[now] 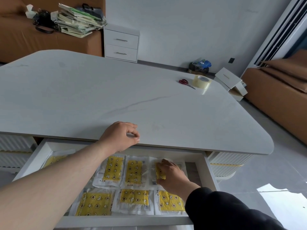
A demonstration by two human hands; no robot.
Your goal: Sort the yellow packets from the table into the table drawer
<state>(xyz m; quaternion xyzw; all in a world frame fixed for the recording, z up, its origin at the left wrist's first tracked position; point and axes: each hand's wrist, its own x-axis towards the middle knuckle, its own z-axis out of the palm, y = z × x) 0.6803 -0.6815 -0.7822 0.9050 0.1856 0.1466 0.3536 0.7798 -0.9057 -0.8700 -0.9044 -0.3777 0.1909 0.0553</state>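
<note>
Yellow packets laid in the open drawer (209, 168) under the counter (99, 97).

Left to right in the drawer: one packet (53, 159) at the far left, half hidden by the left forearm; a back row of three (114, 170); a front row of three (95, 204); seven counted. All show moons, stars and flowers; the small print is unreadable. The left hand (120, 136) rests on the counter edge above the drawer, fingers curled, empty. The right hand (172, 175) presses its fingers flat on the back row's rightmost packet (160, 173). Beyond the drawer, scissors (186, 83) and a tape roll (201, 81) lie on the counter.
</note>
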